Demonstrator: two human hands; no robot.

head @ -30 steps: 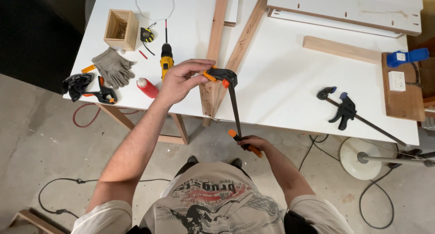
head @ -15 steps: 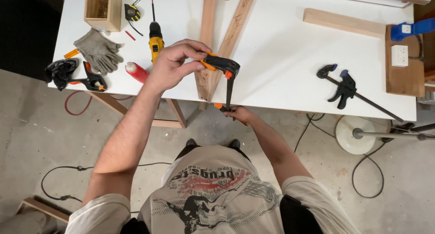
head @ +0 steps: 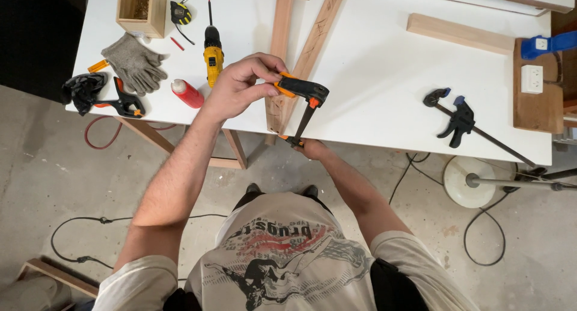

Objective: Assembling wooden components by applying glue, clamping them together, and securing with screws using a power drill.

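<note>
Orange-and-black bar clamp [head: 303,103] is in both hands, at the near edge of the white desk [head: 372,100].

Head view:
- Left hand [head: 240,85]: fingers [head: 267,64] curled shut around the clamp's orange-black head, thumb under, fingertips on top. Head sits right at the fingertips, over the desk.
- Right hand [head: 312,147]: below the desk edge, closed on the clamp's lower end. Only the knuckles show, so I cannot tell the exact grip. An orange bit peeks out just beside those fingers.
- Clamp bar runs tilted from the left fingers down to the right fingers, crossing the desk edge.
- Two wooden boards [head: 294,52] meet in a V. Their joined ends lie just behind the left fingers, between the two hands, at the desk edge. Whether the clamp touches the wood I cannot tell.
- Left of the left fingers: yellow drill [head: 213,55] just beside, red bottle [head: 187,94] near the wrist. Farther out are grey gloves [head: 133,61], a small black-orange spring clamp [head: 123,101], a wooden box [head: 141,10] and a tape measure [head: 180,12].
- Right of both hands, well apart: second bar clamp [head: 460,120] with blue-black head lying flat, a wood strip [head: 460,33], and a board with a white socket [head: 535,85].
- Floor below: cables [head: 108,221] and a white round lamp base [head: 466,181].
</note>
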